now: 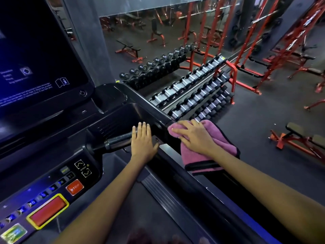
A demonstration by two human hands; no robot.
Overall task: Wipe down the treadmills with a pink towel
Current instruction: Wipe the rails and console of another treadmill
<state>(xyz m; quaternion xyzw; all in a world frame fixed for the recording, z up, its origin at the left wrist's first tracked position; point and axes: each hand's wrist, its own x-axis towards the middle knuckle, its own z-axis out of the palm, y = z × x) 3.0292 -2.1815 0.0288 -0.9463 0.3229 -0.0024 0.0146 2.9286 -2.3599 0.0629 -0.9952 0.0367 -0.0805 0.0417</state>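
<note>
**Spotter:** Head view, what have you got?

**Me:** My right hand (193, 137) lies flat on the pink towel (213, 150), fingers straight, pressing it onto the treadmill's side rail (153, 107) right where the rail meets the console corner. No curl in that grip, it's a push and not a pinch. The towel is draped over the rail, its dark-edged end hanging off the outer side.

**Spotter:** And the left?

**Me:** My left hand (143, 140) rests with fingers straight and together on the end of the handlebar (117, 140), just beside the towel hand. It holds nothing.

**Spotter:** What's around you?

**Me:** Big dark screen (35, 55) up left, faint text on it. Below it is the control panel with the red STOP button (74, 188) and the large red bar (48, 211) in its yellow frame. Beyond the rail there's a dumbbell rack (190, 92) on the gym floor below.

**Spotter:** Risks?

**Me:** The towel is only pinned by my palm. If I lift or slide too quickly, I reckon the hanging end could drag it off the outer side to the floor. Swinging the wipe across the console could also brush the speed arrows or those red buttons, and the panel looks lit.
</note>
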